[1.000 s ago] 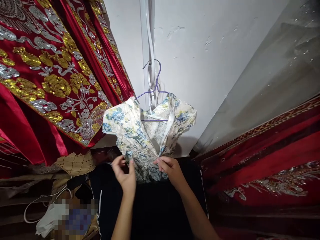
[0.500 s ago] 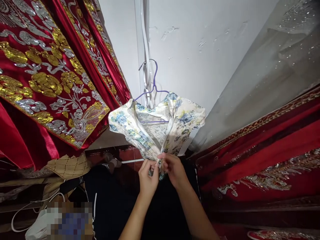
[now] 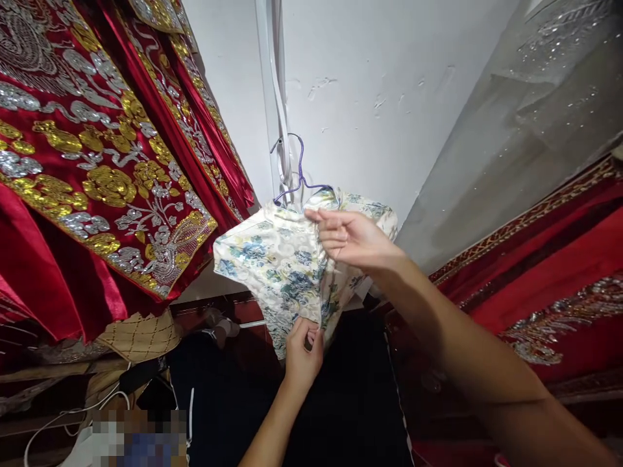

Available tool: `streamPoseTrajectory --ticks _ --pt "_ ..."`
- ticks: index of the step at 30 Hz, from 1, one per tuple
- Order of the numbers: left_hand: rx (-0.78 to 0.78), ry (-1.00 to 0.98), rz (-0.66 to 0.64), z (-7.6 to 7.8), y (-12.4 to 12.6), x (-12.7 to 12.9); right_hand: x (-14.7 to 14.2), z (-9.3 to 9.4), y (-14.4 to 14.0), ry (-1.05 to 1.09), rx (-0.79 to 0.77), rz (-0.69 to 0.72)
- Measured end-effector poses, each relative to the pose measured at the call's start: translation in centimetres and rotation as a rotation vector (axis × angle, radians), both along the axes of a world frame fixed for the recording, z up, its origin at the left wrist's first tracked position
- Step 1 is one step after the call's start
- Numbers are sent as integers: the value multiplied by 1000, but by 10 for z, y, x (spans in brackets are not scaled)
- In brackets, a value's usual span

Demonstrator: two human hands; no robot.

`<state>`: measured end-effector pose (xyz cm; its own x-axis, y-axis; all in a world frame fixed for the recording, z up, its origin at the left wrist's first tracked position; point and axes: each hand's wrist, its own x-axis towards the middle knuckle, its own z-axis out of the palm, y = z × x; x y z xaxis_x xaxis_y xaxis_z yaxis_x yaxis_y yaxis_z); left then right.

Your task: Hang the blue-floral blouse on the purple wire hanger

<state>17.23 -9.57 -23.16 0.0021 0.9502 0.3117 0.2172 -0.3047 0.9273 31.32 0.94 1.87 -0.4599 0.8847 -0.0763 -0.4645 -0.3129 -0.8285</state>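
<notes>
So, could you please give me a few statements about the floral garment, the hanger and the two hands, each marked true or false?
1. The floral garment hangs on a purple wire hanger. True.
2. The left hand grips the garment's lower edge. True.
3. The right hand rests at the garment's hem. False: it is up near the collar, fingers extended.
4. The garment is plain black. False: it is cream with blue flowers.
5. Red embroidered fabric with gold and silver patterns hangs to the left. True.
</notes>
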Motion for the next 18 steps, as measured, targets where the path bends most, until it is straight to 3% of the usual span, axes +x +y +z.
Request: streamPoseTrajectory --ticks 2,4,6,10,13,16,18 --pt "-21 -12 -46 2 1 1 -4 7 -2 19 45 -16" --pt "1 -20 -83 18 9 -3 -9 2 -6 22 96 -40" --pt "77 -49 -87 50 24 -11 -14 -9 -11 -17 160 -75" --pt "349 -166 77 142 66 -29 -22 -27 -19 -152 308 -158" --pt "507 -51 15 200 88 -35 -25 -27 -20 -181 413 -248" --pt "563 149 -73 233 93 -33 -29 -27 -16 -137 467 -316" --pt "655 272 -23 244 89 -33 -32 -35 -11 -169 512 -383"
